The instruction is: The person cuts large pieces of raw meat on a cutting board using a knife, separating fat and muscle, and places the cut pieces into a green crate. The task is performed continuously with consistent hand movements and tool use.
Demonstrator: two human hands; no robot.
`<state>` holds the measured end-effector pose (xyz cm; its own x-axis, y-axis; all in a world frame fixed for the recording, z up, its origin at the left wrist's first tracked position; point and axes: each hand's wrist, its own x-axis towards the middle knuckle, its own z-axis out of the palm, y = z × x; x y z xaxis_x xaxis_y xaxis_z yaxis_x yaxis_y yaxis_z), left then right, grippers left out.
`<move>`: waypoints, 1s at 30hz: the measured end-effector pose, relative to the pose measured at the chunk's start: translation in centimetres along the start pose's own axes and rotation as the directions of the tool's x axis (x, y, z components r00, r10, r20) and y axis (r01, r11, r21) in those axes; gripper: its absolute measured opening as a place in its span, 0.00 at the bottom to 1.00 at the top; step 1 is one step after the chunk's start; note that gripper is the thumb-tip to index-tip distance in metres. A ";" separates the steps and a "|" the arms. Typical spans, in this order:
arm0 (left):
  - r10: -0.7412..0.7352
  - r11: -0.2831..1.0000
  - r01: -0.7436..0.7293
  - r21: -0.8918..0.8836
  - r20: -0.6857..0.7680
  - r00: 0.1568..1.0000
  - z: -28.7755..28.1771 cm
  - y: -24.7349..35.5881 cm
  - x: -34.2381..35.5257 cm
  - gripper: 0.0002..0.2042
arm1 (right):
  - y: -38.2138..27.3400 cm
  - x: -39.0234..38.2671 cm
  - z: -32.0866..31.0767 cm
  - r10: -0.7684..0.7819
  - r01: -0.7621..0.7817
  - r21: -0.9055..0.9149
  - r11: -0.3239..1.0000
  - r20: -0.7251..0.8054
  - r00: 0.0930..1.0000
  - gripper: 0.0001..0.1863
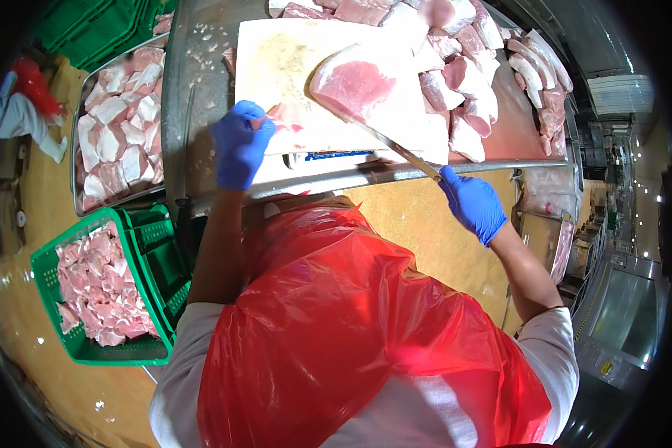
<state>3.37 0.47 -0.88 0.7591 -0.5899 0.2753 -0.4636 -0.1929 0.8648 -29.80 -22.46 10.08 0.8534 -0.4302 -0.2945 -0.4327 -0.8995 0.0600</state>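
A large pale pink piece of meat (353, 84) lies on the white cutting board (269, 56), its fat side bright in the light. My right hand (473, 205), in a blue glove, is closed round the handle of a long knife (397, 148). The blade slants up and left to the lower edge of that piece. Over the board's left edge, my gloved left hand (239, 145) pinches a small meat scrap (260, 122) between thumb and fingers. Thin reddish trimmings (287, 118) lie on the board beside it.
Many cut meat pieces (455, 78) are heaped right of the board on the metal table (511, 123). A metal tub of meat chunks (119, 138) stands left, with a green crate of trimmings (170, 328) nearer me. Another person's legs (22, 119) show at far left.
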 end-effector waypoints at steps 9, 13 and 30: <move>-0.150 0.946 0.258 0.197 -0.440 0.885 -24.5 -2.7 -8.8 0.08 | -5.7 6.5 2.2 0.457 0.024 0.905 0.426 -0.238 0.857 0.15; -0.347 0.380 0.571 0.728 -0.460 0.817 -42.4 -16.9 -21.3 0.10 | -2.2 11.5 2.4 0.442 0.304 0.953 -0.014 -0.267 0.856 0.12; -0.032 0.965 0.099 -0.241 0.265 0.964 -3.8 -1.0 6.4 0.17 | -1.4 16.9 2.6 0.367 0.193 0.913 -0.358 -0.052 0.929 0.16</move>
<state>10.43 -0.15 1.56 0.6252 -0.7702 0.1262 -0.2624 -0.0551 0.9634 -15.51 -28.22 2.53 0.6488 -0.7338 -0.2015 0.0543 0.3087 -0.9496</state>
